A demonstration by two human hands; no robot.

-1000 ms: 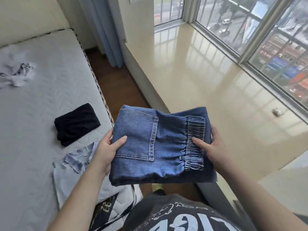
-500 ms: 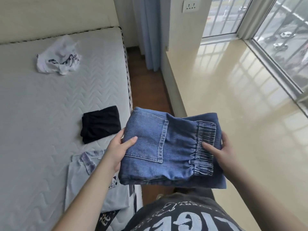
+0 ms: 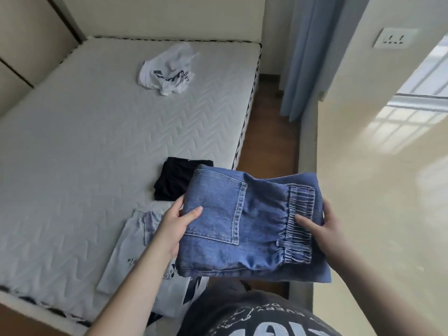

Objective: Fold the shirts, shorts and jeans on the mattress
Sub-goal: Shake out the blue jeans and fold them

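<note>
A big white mattress [image 3: 97, 146] with a zigzag quilted top fills the left side. Far back on it lies a crumpled white shirt [image 3: 167, 69] with dark letters, all bunched up and not folded.

Closer in, near the mattress's right edge, sits a small black folded cloth [image 3: 172, 180]. Just in front of it lies a pale blue-white folded shirt [image 3: 131, 251] with small dark drawings, flat on the mattress near the front corner.

The left hand [image 3: 174, 229] holds the left side of a folded bundle of blue denim jeans [image 3: 242, 226]. Its thumb lies on top of the denim next to the back pocket, and its other fingers go under the bundle, so the hand is clamped on the jeans.

The jeans are held up in the air, partly over the mattress's right edge and partly over the brown wooden floor [image 3: 266, 141] beside it. They hide part of the black cloth. The stretchy waistband is on the right.

The right hand [image 3: 324, 229] holds the right side. Its thumb presses on the waistband and its fingers curl round the edge and underneath.

Below is the person's dark grey printed shirt [image 3: 254, 316]. Further right hang light blue curtains [image 3: 305, 57], then a cream wall with a white wall socket [image 3: 394, 40], and a shiny cream ledge [image 3: 388, 190].
</note>
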